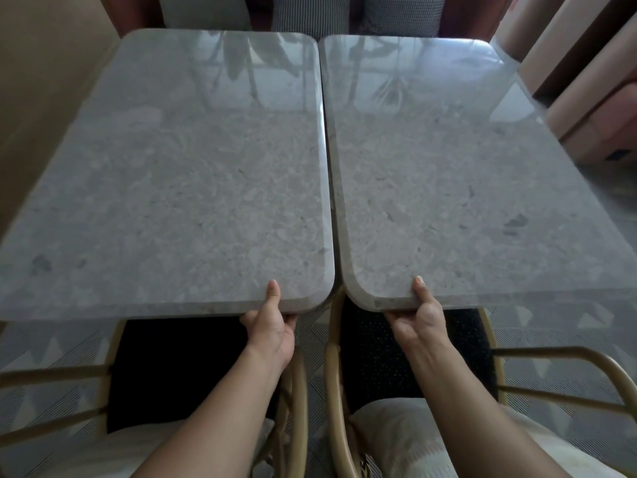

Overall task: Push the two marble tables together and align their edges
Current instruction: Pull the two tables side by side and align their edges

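Observation:
Two grey marble tables with rounded corners stand side by side. The left table (179, 188) and the right table (465, 188) are nearly touching, with a thin seam running between their long edges. The left table's near edge sits slightly lower in the view than the right one's. My left hand (272, 322) grips the left table's near edge by its inner corner, thumb on top, fingers underneath. In the same way, my right hand (420, 315) grips the near edge of the right table close to its inner corner.
Two rattan-framed chairs with dark seats, the left chair (293, 408) and the right chair (332, 391), stand under the near edges, on either side of my arms. Checked upholstered seating (396, 15) lines the far side. A pink bench (586, 98) stands at the right. The floor is patterned.

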`<action>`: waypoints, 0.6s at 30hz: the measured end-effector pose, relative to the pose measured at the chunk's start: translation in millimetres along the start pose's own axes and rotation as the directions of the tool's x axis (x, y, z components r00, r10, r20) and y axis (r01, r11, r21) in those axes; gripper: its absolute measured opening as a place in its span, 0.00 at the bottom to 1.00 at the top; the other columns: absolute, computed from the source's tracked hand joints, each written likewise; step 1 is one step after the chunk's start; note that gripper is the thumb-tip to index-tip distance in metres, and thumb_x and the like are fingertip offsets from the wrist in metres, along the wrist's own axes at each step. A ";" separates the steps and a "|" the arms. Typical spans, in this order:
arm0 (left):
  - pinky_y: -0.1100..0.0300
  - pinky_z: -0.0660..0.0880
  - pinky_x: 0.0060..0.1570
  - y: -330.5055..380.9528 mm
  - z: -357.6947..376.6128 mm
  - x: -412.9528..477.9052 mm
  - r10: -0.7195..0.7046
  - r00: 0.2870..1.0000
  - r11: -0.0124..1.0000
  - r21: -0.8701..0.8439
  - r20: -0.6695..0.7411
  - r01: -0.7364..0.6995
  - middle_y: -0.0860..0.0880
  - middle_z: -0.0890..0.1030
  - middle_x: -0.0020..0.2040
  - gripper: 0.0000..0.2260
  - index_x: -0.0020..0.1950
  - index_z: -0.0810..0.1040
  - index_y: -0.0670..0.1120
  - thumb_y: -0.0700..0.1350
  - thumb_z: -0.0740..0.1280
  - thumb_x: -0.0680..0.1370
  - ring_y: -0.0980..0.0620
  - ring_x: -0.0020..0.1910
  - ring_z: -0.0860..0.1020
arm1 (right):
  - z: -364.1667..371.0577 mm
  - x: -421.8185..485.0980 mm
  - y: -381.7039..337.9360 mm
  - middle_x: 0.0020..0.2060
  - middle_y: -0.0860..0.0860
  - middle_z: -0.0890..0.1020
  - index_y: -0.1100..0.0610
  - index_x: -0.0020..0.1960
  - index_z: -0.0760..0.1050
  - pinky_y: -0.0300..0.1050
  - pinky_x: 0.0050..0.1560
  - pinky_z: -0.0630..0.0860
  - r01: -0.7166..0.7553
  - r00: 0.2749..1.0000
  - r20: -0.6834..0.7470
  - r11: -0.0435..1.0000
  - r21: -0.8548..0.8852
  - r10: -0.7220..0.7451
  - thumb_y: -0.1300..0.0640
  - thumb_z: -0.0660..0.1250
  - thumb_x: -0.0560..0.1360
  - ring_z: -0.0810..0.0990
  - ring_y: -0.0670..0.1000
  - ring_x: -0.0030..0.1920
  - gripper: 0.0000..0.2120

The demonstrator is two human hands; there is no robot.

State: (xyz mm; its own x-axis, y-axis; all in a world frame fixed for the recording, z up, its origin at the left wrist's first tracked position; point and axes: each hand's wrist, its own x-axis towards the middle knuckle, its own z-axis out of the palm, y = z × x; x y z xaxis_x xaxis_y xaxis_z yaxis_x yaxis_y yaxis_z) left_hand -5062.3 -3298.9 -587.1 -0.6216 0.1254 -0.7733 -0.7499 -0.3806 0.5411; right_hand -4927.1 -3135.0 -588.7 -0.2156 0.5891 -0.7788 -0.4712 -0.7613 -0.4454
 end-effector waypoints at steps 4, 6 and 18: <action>0.49 0.82 0.45 -0.1 -0.1 1.3 -0.002 1.000 1.000 -0.010 0.003 0.002 0.41 0.78 0.72 0.26 0.76 0.64 0.44 0.43 0.72 0.82 0.39 0.68 0.80 | -1.9 -8.4 3.6 0.67 0.60 0.83 0.60 0.75 0.74 0.69 0.58 0.80 0.003 1.000 -0.019 1.000 0.007 -0.003 0.58 0.70 0.83 0.82 0.64 0.68 0.21; 0.50 0.82 0.44 -0.6 -0.5 0.9 0.000 1.000 1.000 -0.018 0.006 0.000 0.41 0.78 0.72 0.26 0.76 0.65 0.44 0.43 0.72 0.82 0.40 0.68 0.80 | -0.7 -11.8 5.8 0.67 0.60 0.83 0.59 0.75 0.74 0.66 0.50 0.81 0.006 0.999 -0.032 1.000 0.007 -0.006 0.57 0.70 0.83 0.82 0.64 0.68 0.21; 0.43 0.81 0.58 -8.2 -1.7 7.2 0.010 1.000 0.999 -0.047 -0.006 -0.010 0.43 0.78 0.72 0.25 0.75 0.64 0.47 0.44 0.72 0.82 0.42 0.68 0.80 | 1.4 -14.8 22.3 0.65 0.59 0.85 0.59 0.74 0.75 0.63 0.48 0.83 0.010 0.994 -0.112 1.000 0.026 -0.007 0.56 0.72 0.83 0.84 0.62 0.65 0.21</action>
State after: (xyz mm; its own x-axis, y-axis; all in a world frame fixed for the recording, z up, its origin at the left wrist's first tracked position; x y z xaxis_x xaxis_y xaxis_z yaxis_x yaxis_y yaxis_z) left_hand -5060.2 -3296.4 -597.6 -0.6273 0.1159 -0.7701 -0.7324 -0.4241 0.5327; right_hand -4935.7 -3160.4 -586.4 -0.1150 0.5600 -0.8204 -0.4958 -0.7481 -0.4412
